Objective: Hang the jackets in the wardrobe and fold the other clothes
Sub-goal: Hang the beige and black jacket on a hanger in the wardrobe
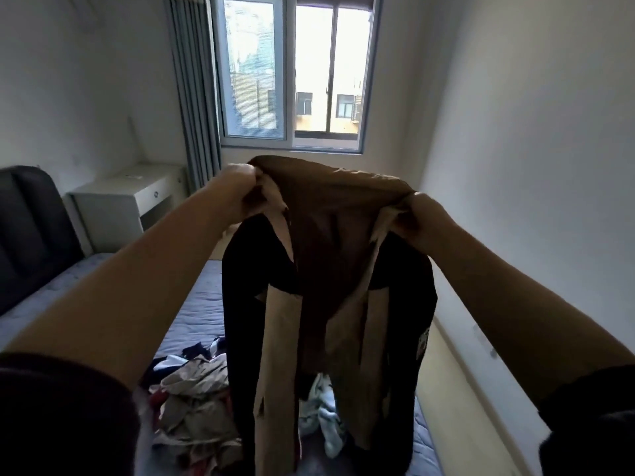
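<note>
Head view: my left hand [240,183] and right hand [421,214], arms stretched forward, each pinch one shoulder of the jacket [330,218] with curled fingers, holding it up in the air above the bed [202,304]. The jacket hangs open toward me, with smooth brown lining in the middle. Its tan front panels fall as long flat strips, and black sleeves droop at both sides, the right one bearing a pale patch. Below it, on the bed's quilted blue-grey cover, lies a crumpled pile of clothes [196,407] in beige, white, red and dark cloth. At left stands a padded dark headboard [31,228]; beyond it are a boxy white desk [130,197] with one drawer and a pleated grey curtain [192,91] beside the window [292,73].
</note>
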`<state>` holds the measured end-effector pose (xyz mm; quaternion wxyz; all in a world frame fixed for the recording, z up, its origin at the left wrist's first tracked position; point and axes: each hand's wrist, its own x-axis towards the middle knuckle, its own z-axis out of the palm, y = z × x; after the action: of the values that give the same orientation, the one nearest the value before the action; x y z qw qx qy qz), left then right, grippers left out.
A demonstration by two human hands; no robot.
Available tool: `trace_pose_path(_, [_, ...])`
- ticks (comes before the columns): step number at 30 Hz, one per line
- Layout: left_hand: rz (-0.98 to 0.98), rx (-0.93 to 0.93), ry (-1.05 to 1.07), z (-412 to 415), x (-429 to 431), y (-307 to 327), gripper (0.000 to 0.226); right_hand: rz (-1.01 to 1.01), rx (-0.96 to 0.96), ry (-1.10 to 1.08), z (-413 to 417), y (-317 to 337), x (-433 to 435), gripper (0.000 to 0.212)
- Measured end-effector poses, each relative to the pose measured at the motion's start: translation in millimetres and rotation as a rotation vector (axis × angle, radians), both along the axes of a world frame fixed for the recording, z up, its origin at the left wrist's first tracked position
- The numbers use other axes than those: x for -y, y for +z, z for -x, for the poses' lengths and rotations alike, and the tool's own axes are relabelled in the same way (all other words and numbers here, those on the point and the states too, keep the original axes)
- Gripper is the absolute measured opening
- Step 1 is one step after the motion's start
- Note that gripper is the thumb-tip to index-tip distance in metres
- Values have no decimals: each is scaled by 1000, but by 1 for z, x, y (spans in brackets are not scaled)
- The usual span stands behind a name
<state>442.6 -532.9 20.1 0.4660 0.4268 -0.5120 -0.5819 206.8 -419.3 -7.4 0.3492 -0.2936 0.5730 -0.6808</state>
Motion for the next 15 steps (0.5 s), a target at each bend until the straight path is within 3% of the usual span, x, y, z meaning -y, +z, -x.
trace_pose_path(6, [58,-128,50,6,-26,-18,25,90,85,44,-5,4,-29,18])
trace_pose_path(11, [144,-28,56,29,8,-52,27,-63,-18,48,15,-24,11,25])
trace_pose_path(15, [63,91,5,59,72,-99,26,-154,-144,-43,44,-77,79,18])
